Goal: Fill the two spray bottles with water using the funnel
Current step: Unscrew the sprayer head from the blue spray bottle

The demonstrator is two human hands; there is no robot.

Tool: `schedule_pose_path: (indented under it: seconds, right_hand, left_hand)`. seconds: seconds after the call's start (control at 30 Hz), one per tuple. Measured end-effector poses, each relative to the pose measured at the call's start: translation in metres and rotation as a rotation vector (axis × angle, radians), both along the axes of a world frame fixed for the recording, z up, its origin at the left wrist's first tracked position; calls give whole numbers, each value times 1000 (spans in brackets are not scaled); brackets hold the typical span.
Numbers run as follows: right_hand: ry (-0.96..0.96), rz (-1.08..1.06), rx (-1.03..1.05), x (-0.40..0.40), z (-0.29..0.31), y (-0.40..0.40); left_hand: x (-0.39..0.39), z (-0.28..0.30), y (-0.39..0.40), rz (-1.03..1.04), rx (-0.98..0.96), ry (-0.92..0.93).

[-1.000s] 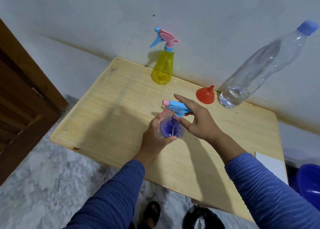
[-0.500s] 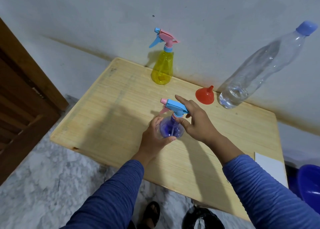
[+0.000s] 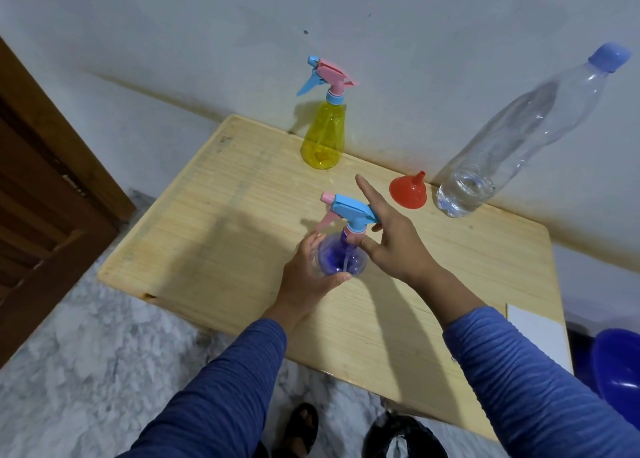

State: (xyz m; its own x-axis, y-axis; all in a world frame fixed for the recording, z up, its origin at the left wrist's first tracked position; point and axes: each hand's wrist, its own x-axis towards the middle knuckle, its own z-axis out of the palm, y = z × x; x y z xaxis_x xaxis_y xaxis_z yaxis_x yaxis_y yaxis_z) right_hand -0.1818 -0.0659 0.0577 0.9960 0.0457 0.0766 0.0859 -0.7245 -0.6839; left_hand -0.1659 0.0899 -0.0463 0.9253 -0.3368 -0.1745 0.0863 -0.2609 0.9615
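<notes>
A purple spray bottle [image 3: 339, 260] with a blue-and-pink spray head [image 3: 349, 209] stands mid-table. My left hand [image 3: 308, 281] wraps around its body from the left. My right hand [image 3: 398, 246] pinches the pink collar under the spray head with thumb and fingers, its index finger stretched out straight. A yellow spray bottle [image 3: 323, 138] with its head on stands at the back by the wall. The red funnel [image 3: 408, 191] lies mouth-down at the back right, beside a clear water bottle [image 3: 502, 145] with a blue cap and a little water at its bottom.
The wooden table [image 3: 214, 215] stands against a grey wall. A white sheet [image 3: 538, 333] lies at its right edge, with a blue basin [image 3: 620, 371] beyond it. A wooden door [image 3: 41, 197] is at the left; a black bag [image 3: 401, 437] sits on the floor.
My right hand has turned around the collar and its index finger now sticks out straight. The spray head has shifted slightly. My left hand keeps its hold on the purple bottle.
</notes>
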Motion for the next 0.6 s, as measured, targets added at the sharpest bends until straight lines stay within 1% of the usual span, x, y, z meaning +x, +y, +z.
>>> schedule_pose_path:
  seconds: [0.1,0.27,0.4,0.6]
  right_hand:
    - [2,38,16,-2,0,0]
    - [-76,-17,124,0,7,-3]
    - [-113,-43,206,11,29,-8]
    - [-187,-144,323,29,77,-22]
  left_hand:
    - [-2,2,0,2,18,-8]
    - [-1,2,0,-1,61,-28]
    - [-2,7,-1,3,92,-38]
    - [-4,16,-2,0,114,-44]
